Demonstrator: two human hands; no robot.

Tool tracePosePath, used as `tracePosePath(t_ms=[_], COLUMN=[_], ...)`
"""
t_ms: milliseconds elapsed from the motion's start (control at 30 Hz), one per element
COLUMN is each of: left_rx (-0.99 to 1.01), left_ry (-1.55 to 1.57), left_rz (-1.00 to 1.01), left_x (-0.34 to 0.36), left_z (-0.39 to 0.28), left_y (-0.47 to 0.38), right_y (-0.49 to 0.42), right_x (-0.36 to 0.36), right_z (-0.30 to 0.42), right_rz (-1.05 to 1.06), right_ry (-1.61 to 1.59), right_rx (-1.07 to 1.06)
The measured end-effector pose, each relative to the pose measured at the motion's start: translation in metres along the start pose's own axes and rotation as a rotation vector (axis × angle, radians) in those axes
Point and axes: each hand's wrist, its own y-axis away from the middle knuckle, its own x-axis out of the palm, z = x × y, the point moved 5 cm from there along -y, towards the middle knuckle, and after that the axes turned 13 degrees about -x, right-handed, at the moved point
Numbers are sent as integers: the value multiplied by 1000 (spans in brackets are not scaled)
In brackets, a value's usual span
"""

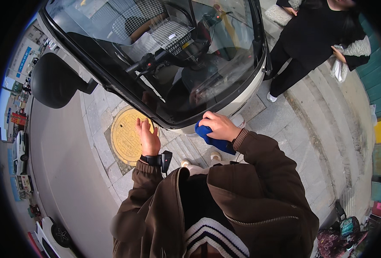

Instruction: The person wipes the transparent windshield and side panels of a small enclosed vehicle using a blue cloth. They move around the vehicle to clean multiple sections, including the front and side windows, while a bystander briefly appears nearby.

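In my right hand (219,125) is a bunched blue cloth (211,137), held at the lower front edge of a small enclosed vehicle. Part of the cloth hangs below my fingers. My left hand (148,137) is raised with its fingers apart and holds nothing; it is beside the vehicle's front corner, above a yellow manhole cover (127,135). The vehicle's windshield (190,84) fills the upper middle, with handlebars (148,63) and checkered seat covers showing through it. A black wrist device (164,160) is strapped at my left wrist.
A black side mirror (56,80) juts out at the left. Someone in black clothes (309,42) stands at the upper right beside curved stone steps (322,129). The road (64,154) runs along the left with parked cars. Patterned fabric and a bag lie at the lower right.
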Motion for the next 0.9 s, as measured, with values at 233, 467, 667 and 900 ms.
tracePosePath(t_ms=[233,467,667,900], left_rx=[-2,-30,-17,-29], left_ry=[40,51,-24,-76], left_rz=[62,40,10,109], left_x=[30,12,11,43], left_z=[8,9,9,10], left_y=[-10,-6,-2,4], right_y=[-89,-46,42,110], right_x=[-35,49,-11,-141], right_z=[38,-3,-59,-184], right_rz=[-425,-95,-109,-889], right_ry=[351,583,449,513], right_rx=[-196,-462,-228,526])
